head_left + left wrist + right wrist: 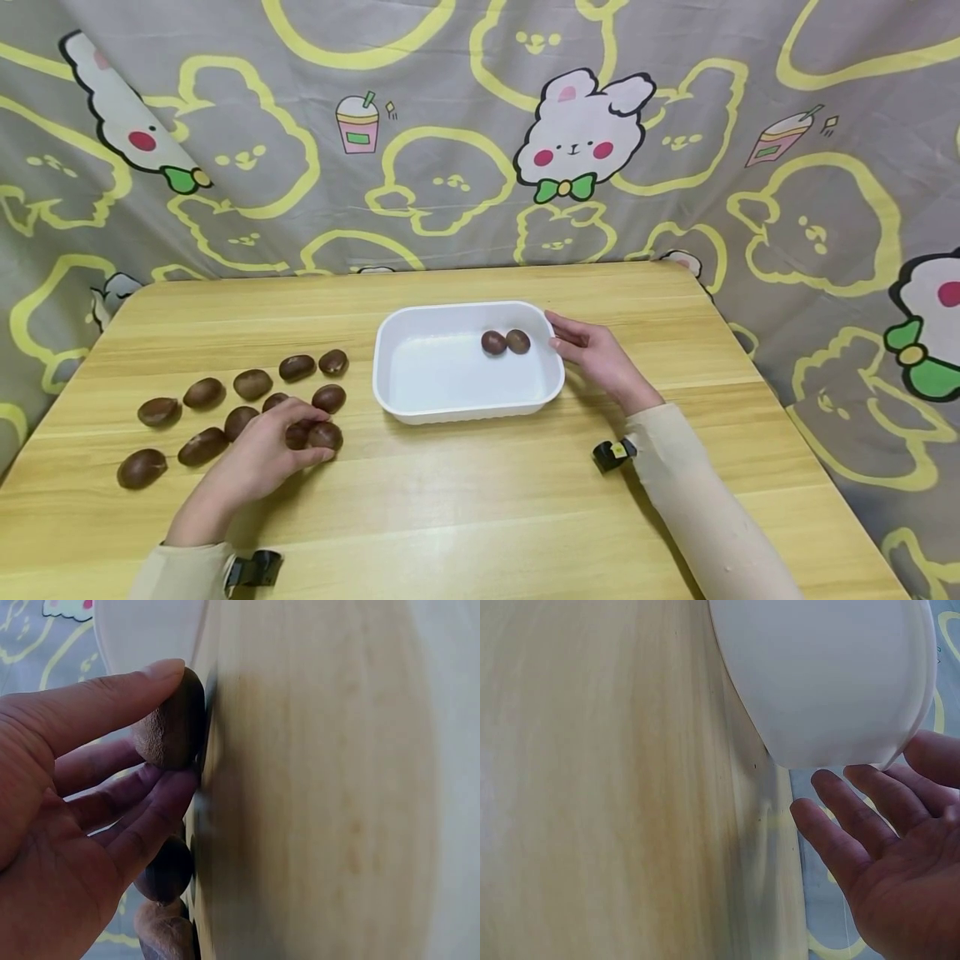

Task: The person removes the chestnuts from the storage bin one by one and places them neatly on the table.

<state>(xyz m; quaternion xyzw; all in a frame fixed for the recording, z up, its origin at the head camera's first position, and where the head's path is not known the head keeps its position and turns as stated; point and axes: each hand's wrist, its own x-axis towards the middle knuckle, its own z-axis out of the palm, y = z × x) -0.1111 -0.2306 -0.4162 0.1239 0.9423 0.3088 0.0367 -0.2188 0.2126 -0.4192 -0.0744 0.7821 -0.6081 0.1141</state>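
Brown, glossy chestnuts lie in loose rows on the left of the table. My left hand pinches one chestnut at the right end of the nearest row, thumb on one side and fingertips on the other. Another chestnut shows partly under its fingers. To the right stands a white plastic tray with two chestnuts inside, near its right end. My right hand holds the tray's right end, thumb at the rim and fingers along the outer wall.
The wood-grain table ends at the back against a grey patterned cloth. Several more chestnuts lie between the left hand and the tray's left side. A black wrist device sits on each sleeve.
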